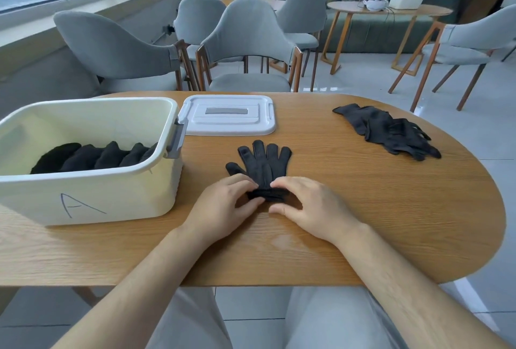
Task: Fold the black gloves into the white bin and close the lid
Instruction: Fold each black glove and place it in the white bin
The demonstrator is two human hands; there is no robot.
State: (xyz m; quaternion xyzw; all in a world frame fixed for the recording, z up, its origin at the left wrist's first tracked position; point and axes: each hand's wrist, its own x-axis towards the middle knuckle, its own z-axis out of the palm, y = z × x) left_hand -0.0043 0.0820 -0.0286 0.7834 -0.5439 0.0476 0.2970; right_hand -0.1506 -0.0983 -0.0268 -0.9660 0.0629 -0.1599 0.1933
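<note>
Wooden table (377, 209): rounded at the right end, near edge passing under both forearms.
White bin (92, 198): at left, open-topped, marked "A", right wall close beside the left hand. Row of folded gloves (92, 157) inside, side by side along the bottom.
Lid (227, 117): flat on the table behind, just beside the bin's right handle (off the bin).
Glove pile (391, 132): loose at far right, near the curved edge, well apart from both hands, bare wood between.
Black glove (264, 163): flat at centre, fingers pointing away, cuff end rolled up.
Left hand (223, 200) and right hand (310, 206): side by side on the cuff roll, fingers curled over it, thumbs at the near side, pinching. Fingertips nearly meeting at the middle.
</note>
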